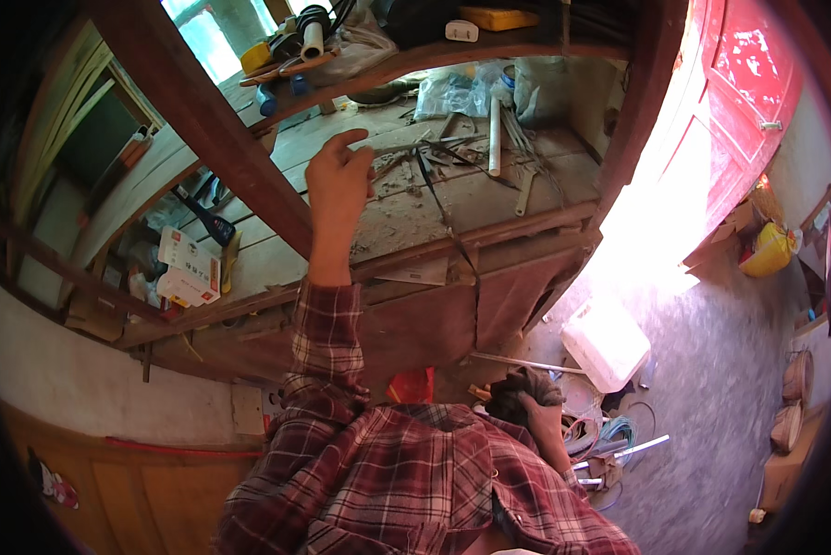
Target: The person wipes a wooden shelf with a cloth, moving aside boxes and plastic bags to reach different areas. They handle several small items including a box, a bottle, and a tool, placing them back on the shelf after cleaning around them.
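My left hand (339, 177) reaches over a dusty wooden shelf (401, 236), fingers bent and apart, with nothing visible between them. Just right of its fingertips lies a thin rod (422, 145); whether they touch is unclear. Debris, a black strap (432, 187) hanging over the shelf's edge, a white pipe (494, 139) and a flat pale strip (525, 193) are further right. My right hand (546, 420), low beside my torso, grips a bunched dark brown cloth (524, 394); the cloth hides part of its fingers.
A reddish wooden post (214, 118) slants close left of my left hand. An upper shelf (415, 68) bears tools and plastic bags. Left are a printed carton (190, 267) and a dark-handled tool (207, 218). A white plastic jug (606, 343) and coiled wires (616, 433) lie on the floor.
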Demonstrator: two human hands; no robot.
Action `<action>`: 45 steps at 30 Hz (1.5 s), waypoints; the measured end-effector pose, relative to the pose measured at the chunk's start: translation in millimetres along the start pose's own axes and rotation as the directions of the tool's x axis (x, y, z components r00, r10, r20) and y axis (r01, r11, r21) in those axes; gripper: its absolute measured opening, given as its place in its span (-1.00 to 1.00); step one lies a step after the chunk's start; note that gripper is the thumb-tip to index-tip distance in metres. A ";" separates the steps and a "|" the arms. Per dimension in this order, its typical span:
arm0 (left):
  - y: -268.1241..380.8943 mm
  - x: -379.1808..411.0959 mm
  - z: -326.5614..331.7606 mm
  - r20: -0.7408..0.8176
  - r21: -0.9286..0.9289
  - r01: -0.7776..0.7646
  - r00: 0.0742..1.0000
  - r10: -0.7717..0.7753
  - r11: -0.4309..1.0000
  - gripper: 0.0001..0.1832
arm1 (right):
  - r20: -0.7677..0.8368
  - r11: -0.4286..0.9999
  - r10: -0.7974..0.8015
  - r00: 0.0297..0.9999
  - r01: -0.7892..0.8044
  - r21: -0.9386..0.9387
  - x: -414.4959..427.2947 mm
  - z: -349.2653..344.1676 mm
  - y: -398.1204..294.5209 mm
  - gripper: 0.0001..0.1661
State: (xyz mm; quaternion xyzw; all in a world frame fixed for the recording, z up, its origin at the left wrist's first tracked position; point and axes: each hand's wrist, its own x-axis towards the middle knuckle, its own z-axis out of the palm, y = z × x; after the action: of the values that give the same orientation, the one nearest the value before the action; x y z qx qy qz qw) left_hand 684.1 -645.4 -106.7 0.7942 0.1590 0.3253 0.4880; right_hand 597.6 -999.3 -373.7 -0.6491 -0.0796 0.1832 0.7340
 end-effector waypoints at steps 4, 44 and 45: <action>-21.9 -60.9 14.4 0.086 -0.433 0.199 0.980 -0.180 0.879 -0.52 | -0.025 0.993 0.038 0.999 -0.035 0.110 1.4 -2.4 10.4 -0.43; -100.8 -203.1 80.8 0.863 -0.215 0.143 0.491 0.119 0.966 -0.83 | -0.660 0.652 0.311 0.684 0.351 0.672 -107.0 -36.1 0.8 -0.51; -102.6 -214.3 80.9 0.880 -0.184 0.184 0.468 0.079 0.966 -0.82 | -0.659 0.596 0.303 0.688 0.403 0.695 -111.7 -19.9 -10.8 -0.50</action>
State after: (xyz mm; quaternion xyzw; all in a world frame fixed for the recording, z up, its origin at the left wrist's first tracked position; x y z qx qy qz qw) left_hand 587.0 -773.4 -299.5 0.7732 -0.1333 -0.1283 0.6066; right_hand 503.6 -1060.3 -352.4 -0.2610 0.2873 -0.0958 0.9166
